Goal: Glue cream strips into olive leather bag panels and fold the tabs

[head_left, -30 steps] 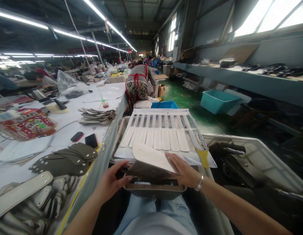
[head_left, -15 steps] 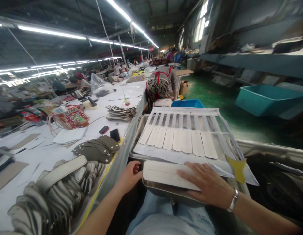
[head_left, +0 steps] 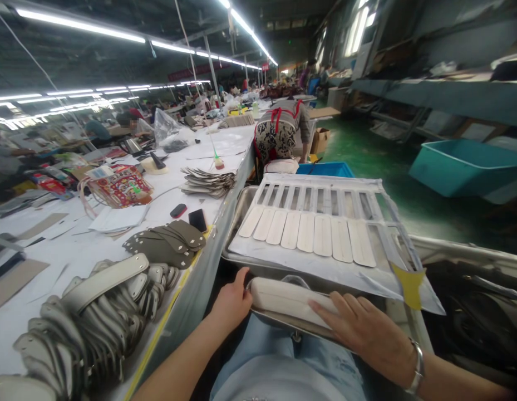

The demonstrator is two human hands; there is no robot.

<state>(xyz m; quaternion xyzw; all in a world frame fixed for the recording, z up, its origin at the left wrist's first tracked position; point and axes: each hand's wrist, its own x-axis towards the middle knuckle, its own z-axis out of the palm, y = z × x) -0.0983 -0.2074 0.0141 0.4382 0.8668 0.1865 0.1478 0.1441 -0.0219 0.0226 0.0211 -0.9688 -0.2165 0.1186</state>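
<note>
A long cream strip (head_left: 289, 301) lies tilted over a metal tray (head_left: 279, 322) at my lap. My left hand (head_left: 233, 301) is closed at the strip's left end, thumb and forefinger pressed on its edge. My right hand (head_left: 358, 326) rests on the right end of the strip, fingers over its top and the thumb out of sight below. Beyond them, a row of several cream strips (head_left: 306, 234) lies on a white slotted frame (head_left: 320, 186), which has a yellow piece (head_left: 410, 285) at its right corner.
On the white table (head_left: 216, 150) at left are grey strap pieces (head_left: 95, 328), dark perforated pieces (head_left: 164, 243), a stack (head_left: 208, 182), a phone (head_left: 197, 220) and a red bag (head_left: 120, 186). A person (head_left: 279, 131) bends ahead, near a blue bin (head_left: 325, 169). A teal tub (head_left: 462, 167) stands right.
The strip has tilted up, its far edge raised, with a curved clear piece now showing behind it. My left hand has moved onto its left end. The view has shifted slightly.
</note>
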